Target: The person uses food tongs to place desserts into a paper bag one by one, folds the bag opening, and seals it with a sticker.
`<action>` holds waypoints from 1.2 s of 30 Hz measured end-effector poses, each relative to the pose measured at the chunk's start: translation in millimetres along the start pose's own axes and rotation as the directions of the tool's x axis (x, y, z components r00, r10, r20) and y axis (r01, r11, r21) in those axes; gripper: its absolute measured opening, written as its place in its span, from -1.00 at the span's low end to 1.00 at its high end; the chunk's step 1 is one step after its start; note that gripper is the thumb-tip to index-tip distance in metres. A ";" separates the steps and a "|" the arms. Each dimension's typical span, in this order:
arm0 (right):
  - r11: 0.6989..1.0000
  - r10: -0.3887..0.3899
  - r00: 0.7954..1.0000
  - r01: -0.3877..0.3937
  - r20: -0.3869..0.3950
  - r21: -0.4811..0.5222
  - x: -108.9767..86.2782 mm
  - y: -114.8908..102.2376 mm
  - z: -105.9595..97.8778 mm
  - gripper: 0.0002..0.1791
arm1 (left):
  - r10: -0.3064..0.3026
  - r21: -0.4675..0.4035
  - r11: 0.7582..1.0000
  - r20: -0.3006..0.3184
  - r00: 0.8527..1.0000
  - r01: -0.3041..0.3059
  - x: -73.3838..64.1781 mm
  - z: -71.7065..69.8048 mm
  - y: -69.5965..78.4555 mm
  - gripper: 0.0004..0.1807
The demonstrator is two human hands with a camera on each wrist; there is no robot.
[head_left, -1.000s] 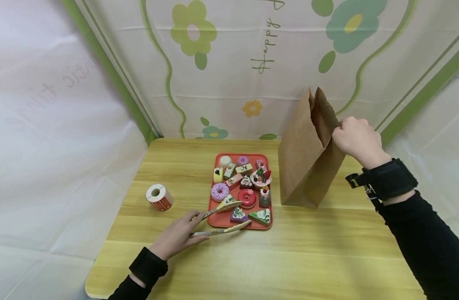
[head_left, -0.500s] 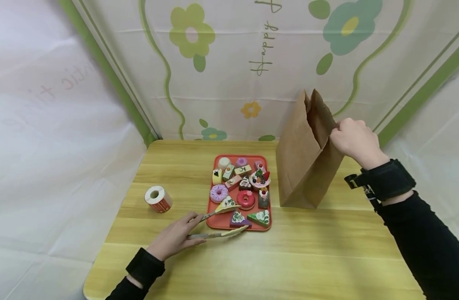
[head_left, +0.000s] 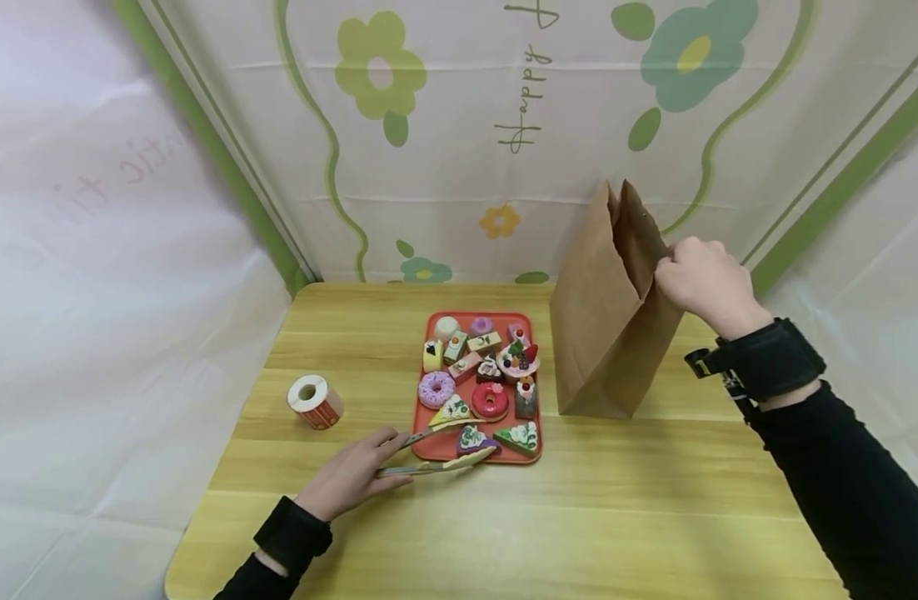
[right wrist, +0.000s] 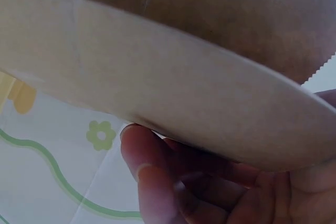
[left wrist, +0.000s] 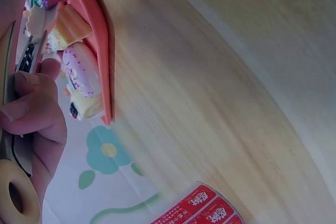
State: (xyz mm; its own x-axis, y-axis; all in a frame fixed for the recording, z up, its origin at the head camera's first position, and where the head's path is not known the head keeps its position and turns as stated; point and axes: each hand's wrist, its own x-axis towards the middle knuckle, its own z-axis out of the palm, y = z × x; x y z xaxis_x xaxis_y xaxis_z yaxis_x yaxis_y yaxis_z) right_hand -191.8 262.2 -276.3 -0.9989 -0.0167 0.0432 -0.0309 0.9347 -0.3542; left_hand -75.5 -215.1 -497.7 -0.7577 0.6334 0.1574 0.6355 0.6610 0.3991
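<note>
My left hand (head_left: 350, 477) holds a pair of metal tongs with pale tips (head_left: 465, 460) over the near edge of the red tray (head_left: 438, 448). The tips stand apart on either side of a purple cake slice (head_left: 474, 439); whether they touch it I cannot tell. A yellow cake slice (head_left: 451, 411) lies just beyond the upper tip. In the left wrist view, fingers (left wrist: 39, 103) are curled round the tongs. My right hand (head_left: 708, 282) grips the upper right rim of an upright brown paper bag (head_left: 597, 333), whose mouth is partly spread. In the right wrist view, thumb and fingers (right wrist: 157, 177) pinch the paper.
Toy donuts, such as a red one (head_left: 491, 401) and a lilac one (head_left: 436, 389), and several small cakes crowd the tray. Left of it stands a roll of red-and-white labels (head_left: 315, 402). A printed curtain (head_left: 444, 150) hangs behind the wooden table (head_left: 579, 517).
The upper tong tip has moved from the yellow slice toward the purple slice, and the tips are closer together. The right hand keeps its grip on the bag. The head view has shifted slightly.
</note>
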 end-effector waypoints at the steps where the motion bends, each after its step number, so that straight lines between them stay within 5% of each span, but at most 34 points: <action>1: 1.000 0.000 1.000 0.000 -0.002 0.000 0.1 0.4 0.1 -0.73 | -0.001 -0.004 1.000 -0.004 1.000 0.001 -0.1 -0.4 -0.1 -0.38; 13: 1.000 0.007 0.999 -0.006 -0.052 0.006 -6.7 -1.6 -5.9 -0.71 | -0.063 -0.013 0.998 -0.069 0.996 0.062 -8.5 -5.9 0.0 -0.45; 20: 1.000 -0.006 0.998 0.007 -0.060 0.018 -18.9 -5.0 -11.5 -0.71 | -0.161 -0.063 0.986 -0.175 0.971 0.152 -7.0 -15.9 13.3 -0.41; 24: 1.000 -0.016 0.998 0.017 -0.066 0.023 -28.5 -5.7 -13.7 -0.71 | -0.226 -0.063 0.974 -0.300 0.927 0.217 8.0 -25.0 31.7 -0.44; 31: 0.998 -0.026 0.998 0.029 -0.053 0.060 -40.1 -9.1 -11.8 -0.66 | -0.292 -0.174 0.956 -0.531 0.795 0.235 44.6 -51.3 74.5 -0.38; 34: 0.998 -0.026 0.998 0.029 -0.054 0.061 -41.9 -9.8 -10.1 -0.66 | -0.272 -0.201 0.961 -0.573 0.773 0.189 63.9 -66.2 92.4 -0.37; 36: 0.998 -0.022 0.998 0.026 -0.061 0.057 -43.3 -9.5 -9.6 -0.66 | -0.237 -0.199 0.969 -0.589 0.772 0.145 77.7 -76.3 104.3 -0.38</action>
State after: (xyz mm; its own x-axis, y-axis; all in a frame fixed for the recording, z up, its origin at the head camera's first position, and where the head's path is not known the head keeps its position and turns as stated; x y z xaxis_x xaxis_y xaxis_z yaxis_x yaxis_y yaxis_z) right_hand -148.0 257.4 -265.8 -0.9941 -0.0156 0.1078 -0.0583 0.9123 -0.4054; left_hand -79.4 -127.7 -375.0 -0.8232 0.0956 0.5597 0.4766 0.6521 0.5896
